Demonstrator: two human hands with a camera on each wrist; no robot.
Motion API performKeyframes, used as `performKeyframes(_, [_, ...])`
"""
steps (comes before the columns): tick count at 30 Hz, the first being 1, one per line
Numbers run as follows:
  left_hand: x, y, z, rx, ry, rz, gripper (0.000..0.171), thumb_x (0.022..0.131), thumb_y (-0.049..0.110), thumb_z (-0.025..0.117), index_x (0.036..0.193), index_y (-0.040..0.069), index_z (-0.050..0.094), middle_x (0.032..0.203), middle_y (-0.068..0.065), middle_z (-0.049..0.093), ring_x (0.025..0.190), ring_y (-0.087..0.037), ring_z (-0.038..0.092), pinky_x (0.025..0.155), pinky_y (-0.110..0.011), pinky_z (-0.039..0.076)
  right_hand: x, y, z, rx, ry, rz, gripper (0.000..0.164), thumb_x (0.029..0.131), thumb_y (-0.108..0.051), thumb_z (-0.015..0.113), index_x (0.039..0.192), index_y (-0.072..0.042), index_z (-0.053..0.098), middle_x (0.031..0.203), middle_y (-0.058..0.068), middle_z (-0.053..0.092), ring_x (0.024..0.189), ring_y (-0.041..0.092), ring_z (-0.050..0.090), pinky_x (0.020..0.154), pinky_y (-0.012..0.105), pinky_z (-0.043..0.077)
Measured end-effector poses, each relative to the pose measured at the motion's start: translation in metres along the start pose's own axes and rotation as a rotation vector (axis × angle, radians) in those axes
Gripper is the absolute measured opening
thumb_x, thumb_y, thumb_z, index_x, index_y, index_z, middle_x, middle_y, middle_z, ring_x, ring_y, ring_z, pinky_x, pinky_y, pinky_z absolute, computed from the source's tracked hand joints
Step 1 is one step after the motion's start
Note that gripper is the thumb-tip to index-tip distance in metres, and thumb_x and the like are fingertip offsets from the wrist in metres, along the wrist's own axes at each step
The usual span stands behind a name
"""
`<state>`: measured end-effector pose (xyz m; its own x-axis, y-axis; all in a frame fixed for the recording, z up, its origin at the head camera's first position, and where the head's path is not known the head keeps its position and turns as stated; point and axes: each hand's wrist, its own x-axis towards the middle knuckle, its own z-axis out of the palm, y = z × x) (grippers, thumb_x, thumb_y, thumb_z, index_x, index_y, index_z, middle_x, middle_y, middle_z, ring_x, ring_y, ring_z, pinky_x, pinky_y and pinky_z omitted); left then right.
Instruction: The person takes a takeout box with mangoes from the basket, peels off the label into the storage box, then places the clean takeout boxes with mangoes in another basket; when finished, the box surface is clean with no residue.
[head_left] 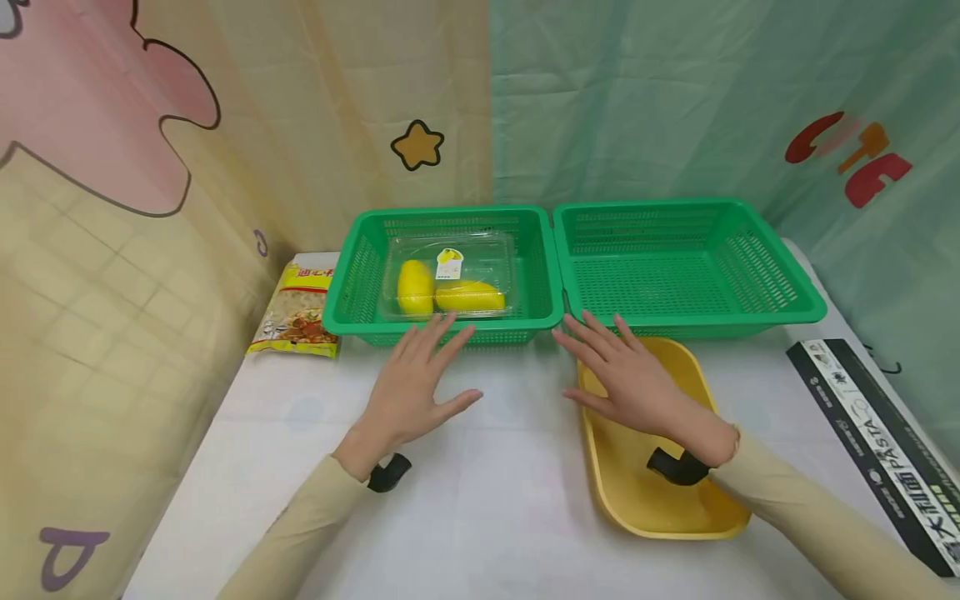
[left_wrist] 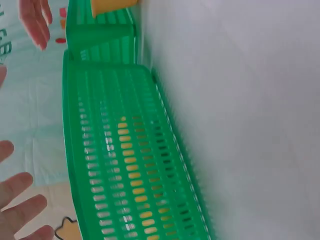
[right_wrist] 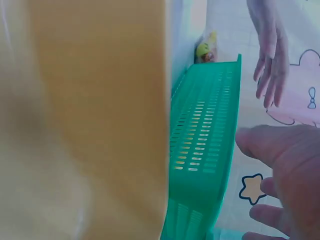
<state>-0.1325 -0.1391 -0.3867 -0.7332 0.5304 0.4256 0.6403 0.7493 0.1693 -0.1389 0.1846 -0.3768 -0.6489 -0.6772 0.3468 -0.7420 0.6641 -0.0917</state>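
White table (head_left: 487, 508): 2 green baskets (head_left: 637, 271) side by side at back, yellow tray (head_left: 630, 496) before right one, food packet (head_left: 296, 321) left, pasta box (head_left: 877, 442) right.

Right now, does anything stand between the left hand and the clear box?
Yes, low down: the left basket, whose front wall stands between the left hand and the clear box inside. The hand is higher than this wall; over its top, nothing visible stands in the way.
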Motion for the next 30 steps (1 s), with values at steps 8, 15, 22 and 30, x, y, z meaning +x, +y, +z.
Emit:
performKeyframes(8, [0.002,-0.035,-0.011,-0.111,0.298,-0.177,0.051,0.089,0.031,0.065,0.130,0.004,0.054,0.132,-0.017,0.051,0.119,-0.035,0.047,0.096,-0.050,0.037,0.019,0.003,-0.002,0.123,0.197,0.011,0.047,0.081,-0.021,0.074,0.122,-0.004,0.059,0.112,0.010,0.059,0.092,0.026,0.058,0.078,0.041,0.049])
performKeyframes(15, [0.009,-0.075,-0.025,-0.170,0.384,-0.523,0.041,0.090,0.023,0.063,0.124,0.001,0.059,0.128,-0.019,0.051,0.116,-0.037,0.043,0.094,-0.051,0.034,0.034,0.004,-0.003,0.293,0.221,0.137,0.025,0.084,-0.018,0.072,0.105,-0.006,0.067,0.087,0.001,0.050,0.076,0.014,0.050,0.054,0.028,0.042])
performKeyframes(22, [0.014,-0.113,-0.027,-0.230,0.393,-0.720,0.038,0.090,0.015,0.062,0.124,-0.002,0.059,0.135,-0.019,0.046,0.122,-0.039,0.037,0.097,-0.052,0.030,0.054,0.008,0.002,0.501,0.196,0.248,0.014,0.088,-0.014,0.067,0.099,-0.005,0.070,0.083,0.004,0.052,0.077,0.018,0.050,0.069,0.038,0.044])
performKeyframes(30, [0.018,-0.131,-0.022,-0.312,0.350,-0.822,0.040,0.091,0.007,0.057,0.129,-0.004,0.054,0.139,-0.022,0.043,0.128,-0.037,0.036,0.104,-0.050,0.026,0.079,0.011,0.000,0.671,0.127,0.382,0.019,0.093,-0.023,0.062,0.101,-0.006,0.067,0.095,0.003,0.062,0.086,0.017,0.056,0.074,0.036,0.047])
